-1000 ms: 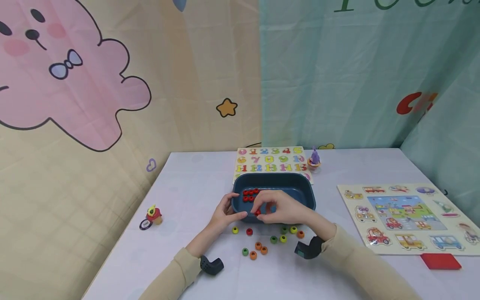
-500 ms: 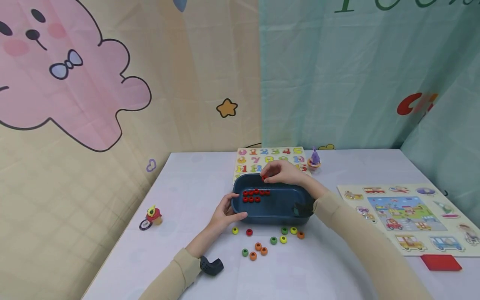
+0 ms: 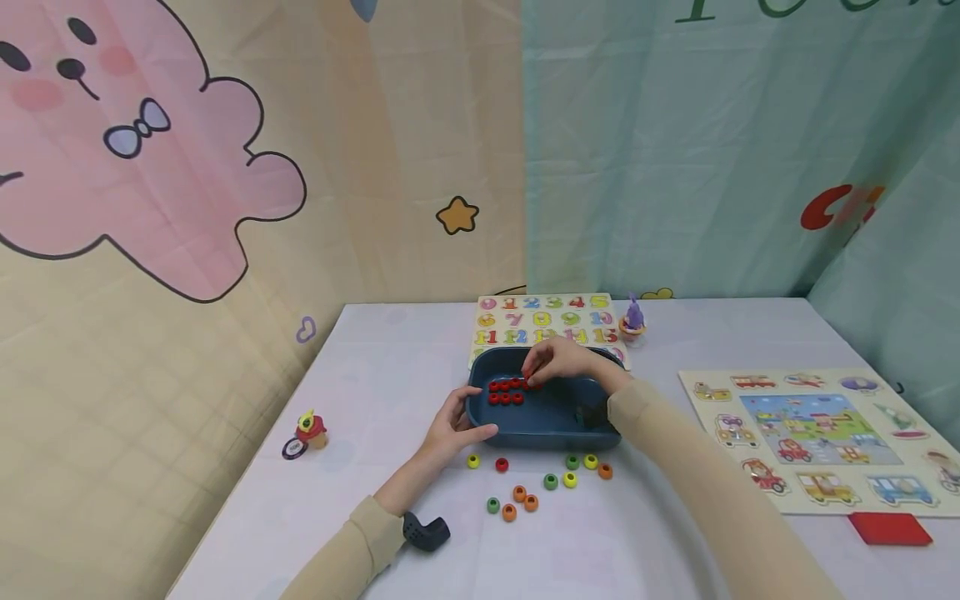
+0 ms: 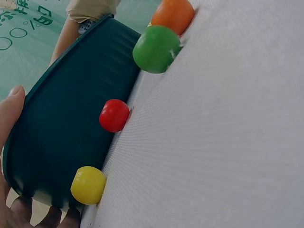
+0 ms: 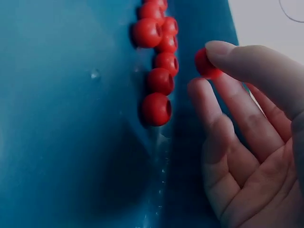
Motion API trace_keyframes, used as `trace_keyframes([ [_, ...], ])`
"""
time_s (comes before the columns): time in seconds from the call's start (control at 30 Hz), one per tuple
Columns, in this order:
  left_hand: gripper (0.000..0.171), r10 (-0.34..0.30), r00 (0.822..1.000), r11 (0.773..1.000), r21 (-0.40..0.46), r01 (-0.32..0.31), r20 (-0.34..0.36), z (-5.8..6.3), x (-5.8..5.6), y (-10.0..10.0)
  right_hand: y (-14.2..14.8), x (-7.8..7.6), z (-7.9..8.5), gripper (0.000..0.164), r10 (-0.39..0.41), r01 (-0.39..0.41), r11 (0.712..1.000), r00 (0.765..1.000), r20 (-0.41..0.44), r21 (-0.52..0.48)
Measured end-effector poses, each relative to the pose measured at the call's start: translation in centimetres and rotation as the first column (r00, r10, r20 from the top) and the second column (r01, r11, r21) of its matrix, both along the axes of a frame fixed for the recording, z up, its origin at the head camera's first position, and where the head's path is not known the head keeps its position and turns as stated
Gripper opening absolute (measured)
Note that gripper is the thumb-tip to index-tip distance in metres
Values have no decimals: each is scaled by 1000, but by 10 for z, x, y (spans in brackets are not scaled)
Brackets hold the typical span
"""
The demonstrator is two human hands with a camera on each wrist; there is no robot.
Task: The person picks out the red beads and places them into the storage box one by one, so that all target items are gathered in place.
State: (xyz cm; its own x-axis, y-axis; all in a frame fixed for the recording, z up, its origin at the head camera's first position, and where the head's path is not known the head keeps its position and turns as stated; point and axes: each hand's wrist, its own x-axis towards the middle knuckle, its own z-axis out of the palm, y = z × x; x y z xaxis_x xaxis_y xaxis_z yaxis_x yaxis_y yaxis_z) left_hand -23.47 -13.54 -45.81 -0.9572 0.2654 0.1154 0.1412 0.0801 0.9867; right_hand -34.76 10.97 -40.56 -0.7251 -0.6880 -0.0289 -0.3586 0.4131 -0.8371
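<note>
A dark blue tray (image 3: 551, 439) stands on the white table, with red beads (image 3: 506, 398) in two rows inside its left half. My left hand (image 3: 450, 425) grips the tray's left end, thumb against the near side, fingers curled round the end. Over the back row hovers my right hand (image 3: 564, 360). In the right wrist view it pinches a red bead (image 5: 205, 64) between thumb and finger, apart from the lined-up beads (image 5: 156, 109). In front of the tray lie one loose red bead (image 4: 114, 115) and a yellow bead (image 4: 89, 185).
Several orange beads (image 3: 520, 493), green beads (image 3: 551, 482) and yellow beads (image 3: 570, 480) lie near the tray. A number board (image 3: 543, 312) lies behind it. At right are a picture puzzle (image 3: 817, 433) and red block (image 3: 890, 529); small figures (image 3: 311, 431) stand left and behind.
My right hand rises from the tray's front part to its back rim with a red bead, then lowers toward the back row. My left hand stays on the tray.
</note>
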Motion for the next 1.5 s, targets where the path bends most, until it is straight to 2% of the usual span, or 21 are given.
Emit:
trace_keyframes([
  [0.3,63,5,1000,1000,-26,-5,-12,0,0,1,-6,4,-8,19,74,-67,985,997,-36,161],
  [0.6,61,24,1000,999,-23,-23,18,2,1,2,-8,4,-12,19,56,-51,978,998,-21,202],
  [0.87,61,2,1000,1000,-6,-2,-8,-1,1,1,-7,7,-8,21,50,-50,988,999,7,146],
  [0.97,62,0,1000,1000,-6,0,-1,-2,1,1,-4,11,2,23,49,-50,995,999,11,82],
  [1.1,63,2,1000,1000,-4,-2,8,-2,1,1,3,19,20,28,45,-46,999,998,-35,-10],
  [1.27,63,4,1000,1000,-4,-4,4,-2,1,1,9,40,40,29,50,-60,990,995,-83,-130],
  [1.4,63,2,1000,1000,-5,-2,2,-1,1,1,5,77,54,26,62,-72,974,997,-53,-217],
  [1.5,63,0,1000,1000,-12,0,-2,-1,0,0,-2,100,49,23,91,-100,956,995,-45,-276],
])
